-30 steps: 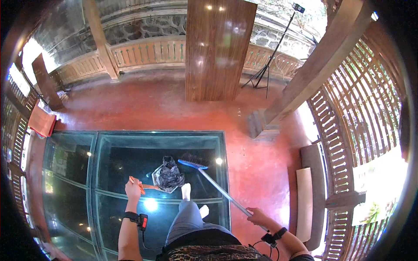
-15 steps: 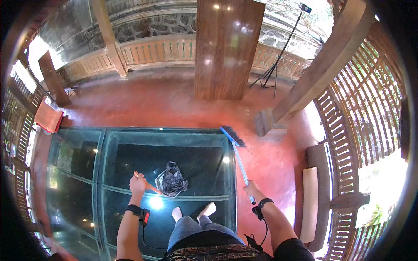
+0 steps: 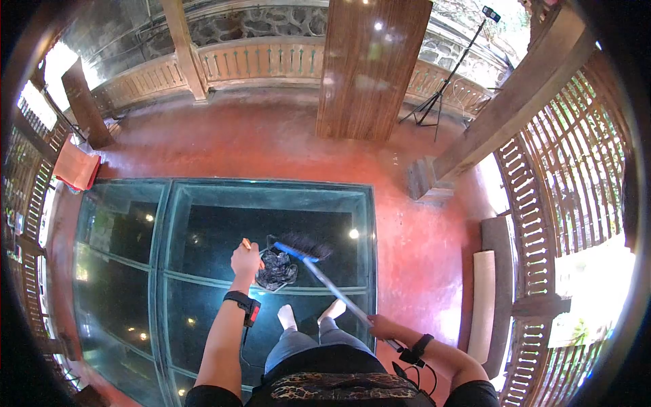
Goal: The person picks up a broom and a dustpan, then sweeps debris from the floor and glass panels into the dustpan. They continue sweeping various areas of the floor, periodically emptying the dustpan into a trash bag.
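My left hand [image 3: 247,260] is closed on a short orange-brown handle [image 3: 247,242], which leads down toward a dustpan [image 3: 272,288] largely covered by a crumpled black plastic bag [image 3: 278,269]. My right hand [image 3: 385,327] grips the pale metal shaft of a broom [image 3: 333,288]. The blue broom head with dark bristles [image 3: 302,249] is just above and to the right of the bag, over the glass floor panel [image 3: 210,237]. Whether the bristles touch the glass or the bag cannot be told.
Red floor [image 3: 413,251] surrounds the glass. A wooden pillar [image 3: 475,142] on a stone base and a tripod [image 3: 434,102] stand at the upper right. A tall wooden board [image 3: 369,74] is ahead. Rolled mats [image 3: 482,305] lie right; folded orange cloth [image 3: 76,166] is left.
The broom head has swung left from the glass's right edge to beside the black bag. My left hand has moved right and up, closer to the bag; my right hand has moved lower and slightly left.
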A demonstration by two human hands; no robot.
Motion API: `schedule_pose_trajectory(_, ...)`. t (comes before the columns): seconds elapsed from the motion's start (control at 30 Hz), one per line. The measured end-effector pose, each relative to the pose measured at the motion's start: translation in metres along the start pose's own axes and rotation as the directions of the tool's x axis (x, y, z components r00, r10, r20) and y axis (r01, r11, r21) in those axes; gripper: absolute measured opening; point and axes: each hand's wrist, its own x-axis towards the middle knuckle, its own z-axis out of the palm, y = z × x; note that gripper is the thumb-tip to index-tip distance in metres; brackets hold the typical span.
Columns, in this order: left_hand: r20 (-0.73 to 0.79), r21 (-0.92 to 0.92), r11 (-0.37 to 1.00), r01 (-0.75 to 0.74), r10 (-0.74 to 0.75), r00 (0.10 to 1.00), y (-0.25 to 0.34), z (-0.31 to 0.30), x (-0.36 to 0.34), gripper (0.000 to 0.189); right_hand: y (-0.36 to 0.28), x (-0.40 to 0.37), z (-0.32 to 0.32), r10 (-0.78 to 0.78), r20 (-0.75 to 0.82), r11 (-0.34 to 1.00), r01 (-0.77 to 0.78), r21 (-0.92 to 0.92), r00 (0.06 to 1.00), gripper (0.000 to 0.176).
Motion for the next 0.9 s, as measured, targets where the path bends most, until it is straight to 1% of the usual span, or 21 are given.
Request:
schedule_pose_trajectory(0.03,0.081,-0.036,0.999,-0.006,0.009,0.997,0.007,-0.005,-0.003,0.035,-0.006,-0.005,0.003,-0.008,0.046,0.999,0.006,0.038,0.999,0.043)
schedule_pose_trajectory(0.13,0.067,0.014,1.0,-0.015,0.014,0.998,0.006,0.011,0.003,0.036,-0.023,-0.014,-0.002,0.047,0.156,0.97,-0.082,0.23,0.987,0.045)
schedule_pose_trajectory(0.23,0.06,-0.009,1.0,-0.009,0.01,0.998,0.005,0.01,0.006,0.038,-0.027,-0.039,-0.014,-0.051,0.139,0.947,0.003,0.322,0.989,0.042)
schedule_pose_trajectory(0.33,0.037,-0.033,0.999,-0.027,0.028,0.999,0.002,0.007,0.014,0.038,-0.048,-0.086,-0.034,0.026,0.046,0.901,-0.043,0.431,0.999,0.035)
schedule_pose_trajectory(0.37,0.025,-0.045,0.998,-0.033,0.035,0.999,-0.001,0.007,0.017,0.038,-0.049,-0.096,-0.039,0.071,0.012,0.903,-0.07,0.424,0.997,0.037)
schedule_pose_trajectory(0.43,0.049,-0.055,0.998,-0.038,0.041,0.998,-0.001,0.006,0.022,0.038,-0.05,-0.106,-0.045,0.157,-0.051,0.904,-0.123,0.41,0.986,0.04)
schedule_pose_trajectory(0.53,0.074,-0.067,0.997,-0.041,0.046,0.996,0.0,0.006,0.025,0.038,-0.038,-0.078,-0.043,0.1,-0.208,0.936,-0.021,0.352,0.973,0.027)
schedule_pose_trajectory(0.57,0.079,-0.072,0.997,-0.042,0.048,0.996,0.001,0.006,0.025,0.038,-0.025,-0.055,-0.04,0.055,-0.253,0.948,0.029,0.316,0.966,0.014)
schedule_pose_trajectory(0.63,0.08,-0.069,0.997,-0.042,0.048,0.996,0.006,0.005,0.021,0.038,-0.005,-0.005,-0.034,0.078,-0.307,0.961,0.011,0.277,0.949,0.008)
schedule_pose_trajectory(0.73,0.089,-0.058,0.997,-0.049,0.054,0.995,0.005,0.006,0.023,0.039,0.006,0.044,-0.018,0.098,-0.327,0.94,0.021,0.34,0.94,0.008)
schedule_pose_trajectory(0.83,0.102,-0.03,0.998,-0.051,0.054,0.993,0.002,0.004,0.025,0.04,0.012,0.067,0.015,0.091,-0.285,0.99,-0.056,0.13,0.954,0.015)
schedule_pose_trajectory(0.9,0.107,-0.018,0.998,-0.054,0.055,0.993,0.0,0.001,0.026,0.04,0.008,0.053,0.036,0.092,-0.23,0.991,-0.066,0.117,0.969,0.017)
